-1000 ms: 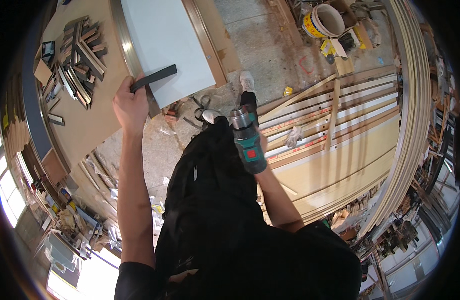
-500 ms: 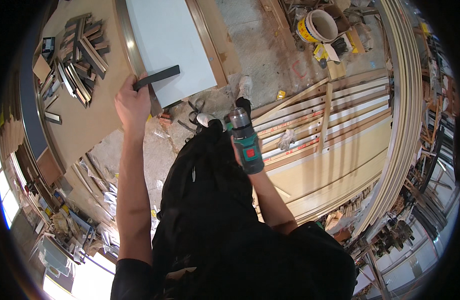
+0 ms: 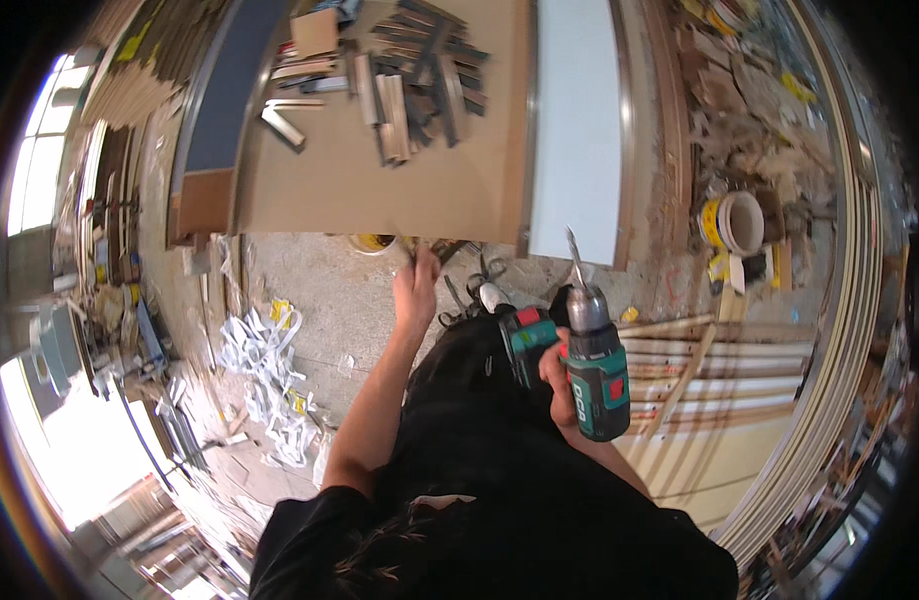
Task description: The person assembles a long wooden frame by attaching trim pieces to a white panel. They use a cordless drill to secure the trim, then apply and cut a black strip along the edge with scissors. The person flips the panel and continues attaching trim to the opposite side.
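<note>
Fingers [image 3: 552, 372] of the right hand [image 3: 560, 385] grip a green drill [image 3: 592, 375]; left hand [image 3: 417, 290] fingers' spread unclear beside a yellow tub [image 3: 372, 242], contents hidden.

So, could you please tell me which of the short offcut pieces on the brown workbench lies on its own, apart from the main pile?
The pale L-shaped piece: it lies alone toward the bench's left side, while the other strips are heaped together further right on the workbench.
</note>
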The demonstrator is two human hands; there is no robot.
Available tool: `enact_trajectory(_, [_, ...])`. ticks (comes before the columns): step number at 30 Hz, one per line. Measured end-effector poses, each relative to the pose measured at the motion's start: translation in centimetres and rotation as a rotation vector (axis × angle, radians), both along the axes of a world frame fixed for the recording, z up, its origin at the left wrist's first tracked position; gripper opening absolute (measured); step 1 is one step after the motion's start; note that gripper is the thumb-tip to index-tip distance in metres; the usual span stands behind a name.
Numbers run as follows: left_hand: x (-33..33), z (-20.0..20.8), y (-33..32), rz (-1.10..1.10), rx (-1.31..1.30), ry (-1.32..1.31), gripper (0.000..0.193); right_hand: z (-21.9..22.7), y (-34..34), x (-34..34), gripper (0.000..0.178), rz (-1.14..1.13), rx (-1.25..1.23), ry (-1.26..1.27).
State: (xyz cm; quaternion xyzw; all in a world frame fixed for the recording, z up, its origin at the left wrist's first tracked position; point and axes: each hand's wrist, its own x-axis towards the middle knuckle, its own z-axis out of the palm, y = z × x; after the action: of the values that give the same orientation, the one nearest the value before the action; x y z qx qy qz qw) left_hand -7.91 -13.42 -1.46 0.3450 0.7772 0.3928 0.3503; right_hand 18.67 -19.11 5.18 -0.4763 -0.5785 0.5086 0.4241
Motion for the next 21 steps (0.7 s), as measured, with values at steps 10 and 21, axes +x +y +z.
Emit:
enact_trajectory(10, [-1.3,-5.2,-15.6,0.56,0.04,-0.21,0.059,0.4,19.9,-31.7,0.025,0.354,0.278,0.664])
enact_trajectory(21, [11.8,-7.1,-12.8,0.708,0.074,-0.324,0.056,-0.8,24.1,-38.4,0.037,0.468,0.22,0.364])
